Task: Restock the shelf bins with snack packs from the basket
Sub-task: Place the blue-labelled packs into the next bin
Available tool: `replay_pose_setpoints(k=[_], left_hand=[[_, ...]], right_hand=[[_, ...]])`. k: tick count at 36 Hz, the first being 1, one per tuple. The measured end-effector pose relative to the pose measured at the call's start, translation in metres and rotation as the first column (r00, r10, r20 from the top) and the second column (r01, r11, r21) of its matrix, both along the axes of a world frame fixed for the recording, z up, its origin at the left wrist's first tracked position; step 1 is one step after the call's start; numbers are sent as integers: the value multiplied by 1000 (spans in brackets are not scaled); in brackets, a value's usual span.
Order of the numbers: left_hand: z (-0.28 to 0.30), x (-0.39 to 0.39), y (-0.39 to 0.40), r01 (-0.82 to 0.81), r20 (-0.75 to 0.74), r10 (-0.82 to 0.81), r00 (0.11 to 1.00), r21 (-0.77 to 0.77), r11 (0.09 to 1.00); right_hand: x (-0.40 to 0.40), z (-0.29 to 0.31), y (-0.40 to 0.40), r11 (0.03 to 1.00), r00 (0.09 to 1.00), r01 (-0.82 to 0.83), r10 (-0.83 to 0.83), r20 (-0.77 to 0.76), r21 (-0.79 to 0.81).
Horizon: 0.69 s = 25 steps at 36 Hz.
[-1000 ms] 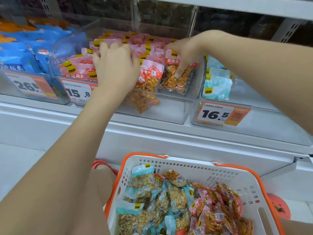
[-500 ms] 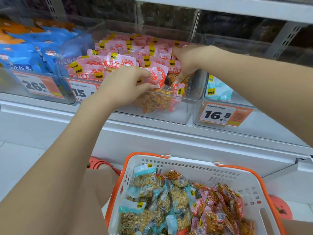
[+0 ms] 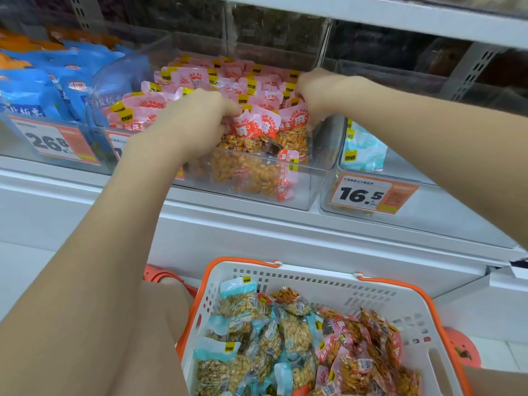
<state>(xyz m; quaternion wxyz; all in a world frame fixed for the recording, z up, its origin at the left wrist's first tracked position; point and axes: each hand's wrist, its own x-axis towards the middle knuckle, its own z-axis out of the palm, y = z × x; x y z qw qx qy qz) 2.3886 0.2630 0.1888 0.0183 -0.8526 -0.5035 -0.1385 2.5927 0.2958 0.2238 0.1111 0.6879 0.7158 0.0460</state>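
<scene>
A clear shelf bin (image 3: pixel 303 195) in the middle holds several pink-topped peanut packs (image 3: pixel 257 127). My left hand (image 3: pixel 197 121) grips the pink tops of the front packs from the left. My right hand (image 3: pixel 314 90) curls its fingers over the pack tops on the bin's right side. Both hands squeeze the upright row between them. One pack (image 3: pixel 251 172) lies flat against the bin's front wall. Below, a white basket with an orange rim (image 3: pixel 314 284) holds several teal-topped packs (image 3: pixel 237 307) and pink packs (image 3: pixel 368 338).
A bin of blue bags (image 3: pixel 34 92) with a 26.8 price tag stands at left. The clear bin at right (image 3: pixel 428 224) carries a 16.5 tag and a few pale teal packs (image 3: pixel 360 150). A white shelf overhangs above. My knee is beside the basket.
My left hand has moved right and closed on the front packs' tops. My right hand has shifted back and up over the rear packs, pushing the row together.
</scene>
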Motion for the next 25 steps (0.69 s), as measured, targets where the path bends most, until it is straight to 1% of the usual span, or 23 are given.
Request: replay_pose_setpoints(k=[2,4,6,9,12,14,16,18,20,21,25], left_hand=[[-2,0,-3,13,3,-13,1000,23,1000],[-2,1,-5,41,16,-42,999,80,996],[-1,5,-11,54,22,-58,998,149,987],[1,17,-20,63,62,-78,995,210,976],[-2,27,-24,80,115,-110,987,237,968],[-6,29,-21,95,141,-122,982,183,979],[-10,27,-16,118,132,-134,982,124,985],[-12,25,-14,144,166,-157,974,85,986],[-10,24,-14,160,250,-170,953,58,985],[-10,23,-14,165,274,-173,946,52,985],[-13,18,-14,181,277,-189,942,55,982]], right_hand=[[4,1,0,998,991,-57,56,-117,-1],[6,3,-1,993,960,-120,122,-251,24],[8,0,-2,982,938,-160,183,-296,101],[9,-4,-5,971,953,-164,202,-225,176],[7,-5,-8,968,981,-152,172,-89,201],[6,-2,-8,965,991,-134,130,34,226],[5,5,-10,979,993,-61,40,110,196],[7,11,-12,992,995,38,-48,82,121],[7,11,-12,993,995,88,-91,32,82],[6,9,-12,992,995,98,-100,25,82],[4,0,-13,981,989,124,-134,56,150]])
